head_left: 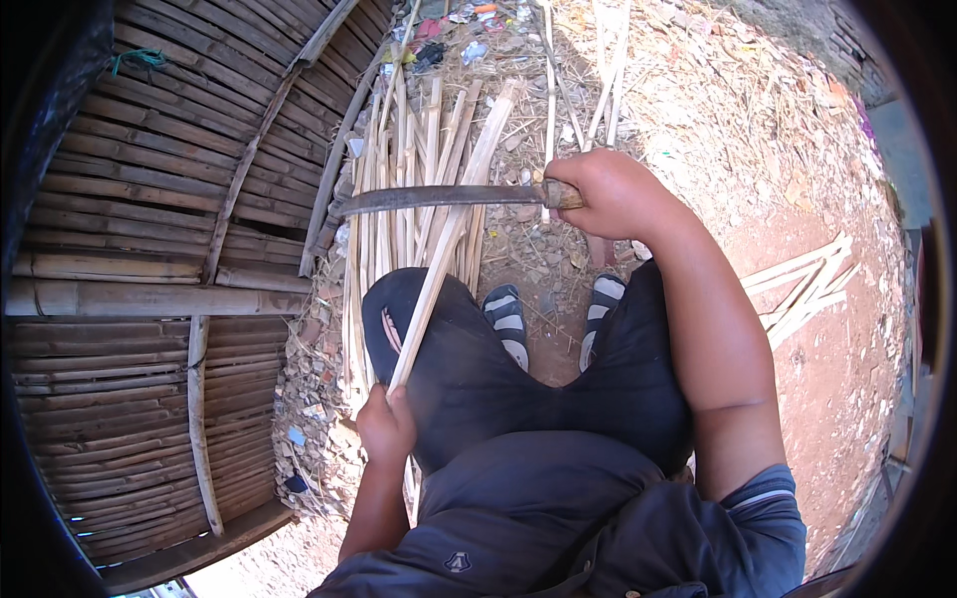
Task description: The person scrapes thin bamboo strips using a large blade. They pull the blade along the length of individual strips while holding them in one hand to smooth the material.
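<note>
My right hand [610,195] is closed round the wooden handle of a long machete [429,198]. Its dark blade points left and lies across a pale split bamboo strip [451,244]; whether it touches the strip I cannot tell. Down by my left thigh, my left hand [387,423] grips the near end of that strip. The strip slants up and away over my left knee, its far end above the blade. Beyond and under it, a pile of similar bamboo strips [399,149] lies lengthwise on the ground to the left.
A bamboo slat wall [150,179] rises close on my left. More cut strips [802,284] lie on the dirt at right, and long poles [610,75] stretch away ahead. Litter [474,50] and stony rubble cover the ground. My sandalled feet [506,324] stand between.
</note>
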The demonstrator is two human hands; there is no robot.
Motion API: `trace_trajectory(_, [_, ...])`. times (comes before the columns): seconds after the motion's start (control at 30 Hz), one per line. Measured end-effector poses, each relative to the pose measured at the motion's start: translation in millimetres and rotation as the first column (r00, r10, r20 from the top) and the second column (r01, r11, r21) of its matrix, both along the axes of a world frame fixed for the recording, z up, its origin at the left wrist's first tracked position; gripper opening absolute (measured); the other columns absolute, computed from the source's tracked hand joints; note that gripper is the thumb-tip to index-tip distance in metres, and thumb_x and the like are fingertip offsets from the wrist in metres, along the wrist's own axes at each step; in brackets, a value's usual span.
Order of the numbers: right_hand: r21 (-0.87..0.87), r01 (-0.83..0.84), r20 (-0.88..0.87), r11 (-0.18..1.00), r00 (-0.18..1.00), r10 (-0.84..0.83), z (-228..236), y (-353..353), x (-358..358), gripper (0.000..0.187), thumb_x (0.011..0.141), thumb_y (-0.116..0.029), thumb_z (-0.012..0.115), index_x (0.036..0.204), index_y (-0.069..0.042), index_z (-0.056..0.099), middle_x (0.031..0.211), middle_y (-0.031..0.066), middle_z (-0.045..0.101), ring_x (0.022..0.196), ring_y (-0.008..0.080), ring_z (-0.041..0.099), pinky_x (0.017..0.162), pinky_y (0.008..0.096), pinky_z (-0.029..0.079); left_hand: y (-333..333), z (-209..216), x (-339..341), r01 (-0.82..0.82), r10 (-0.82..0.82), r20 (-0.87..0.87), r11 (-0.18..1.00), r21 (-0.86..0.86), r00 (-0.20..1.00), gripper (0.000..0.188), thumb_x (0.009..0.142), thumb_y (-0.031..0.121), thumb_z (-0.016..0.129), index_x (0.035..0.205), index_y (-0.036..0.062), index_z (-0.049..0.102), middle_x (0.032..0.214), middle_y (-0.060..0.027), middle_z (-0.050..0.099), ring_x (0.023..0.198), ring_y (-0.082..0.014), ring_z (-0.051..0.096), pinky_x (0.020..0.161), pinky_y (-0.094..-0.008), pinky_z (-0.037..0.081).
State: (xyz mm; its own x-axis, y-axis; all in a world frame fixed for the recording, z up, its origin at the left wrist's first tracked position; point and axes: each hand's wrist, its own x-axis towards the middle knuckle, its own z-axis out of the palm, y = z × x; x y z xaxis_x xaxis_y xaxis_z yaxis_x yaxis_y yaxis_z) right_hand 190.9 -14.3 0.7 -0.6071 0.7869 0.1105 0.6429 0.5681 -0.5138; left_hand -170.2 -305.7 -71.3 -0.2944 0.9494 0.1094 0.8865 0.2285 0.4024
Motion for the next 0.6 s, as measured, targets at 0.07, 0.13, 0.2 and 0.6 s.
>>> trace_trajectory(0.07, [-0.043,-0.100,0.132,0.994,0.986,0.104,9.8,-13.3,-20.3,0.025,0.083,-0.021,0.079,0.101,-0.008,0.069,0.094,0.0175,0.072,0.095,0.0412,0.070,0.081,0.0516,0.055,-0.7,-2.3,-0.7,0.022,-0.020,-0.026,0.998,0.061,0.999,0.047,0.109,0.037,0.053,0.079,0.0018,0.049,0.060,-0.0213,0.052,0.054,-0.0408,0.057,0.052,-0.0467,0.041])
trace_trajectory(0.13, [-0.048,-0.151,0.158,0.987,0.975,0.156,13.0,-14.6,-23.1,0.025,0.084,-0.023,0.079,0.102,-0.008,0.070,0.098,0.0166,0.073,0.099,0.0404,0.070,0.084,0.0515,0.056,-0.7,-2.1,0.4,0.025,-0.024,-0.012,0.997,0.072,1.000,0.046,0.109,0.037,0.053,0.079,0.0018,0.049,0.061,-0.0214,0.052,0.054,-0.0407,0.057,0.053,-0.0465,0.041])
trace_trajectory(0.2, [-0.006,-0.158,0.091,0.987,0.983,0.158,12.4,-12.2,-17.5,0.026,0.085,-0.024,0.079,0.103,-0.008,0.070,0.099,0.0170,0.073,0.099,0.0404,0.070,0.084,0.0513,0.056,-1.0,-2.8,0.0,0.025,-0.026,0.007,0.997,0.078,1.000,0.046,0.109,0.037,0.052,0.079,0.0018,0.049,0.061,-0.0213,0.052,0.055,-0.0407,0.058,0.053,-0.0464,0.041])
trace_trajectory(0.6, [0.061,0.050,-0.002,0.997,0.999,-0.050,-0.5,0.6,3.4,0.034,0.084,-0.026,0.081,0.112,-0.009,0.071,0.102,0.0177,0.073,0.100,0.0405,0.070,0.086,0.0509,0.055,-0.1,-4.6,-1.3,0.027,-0.030,0.040,0.997,0.076,0.999,0.050,0.110,0.041,0.051,0.078,0.0024,0.049,0.058,-0.0182,0.050,0.051,-0.0364,0.054,0.051,-0.0442,0.039])
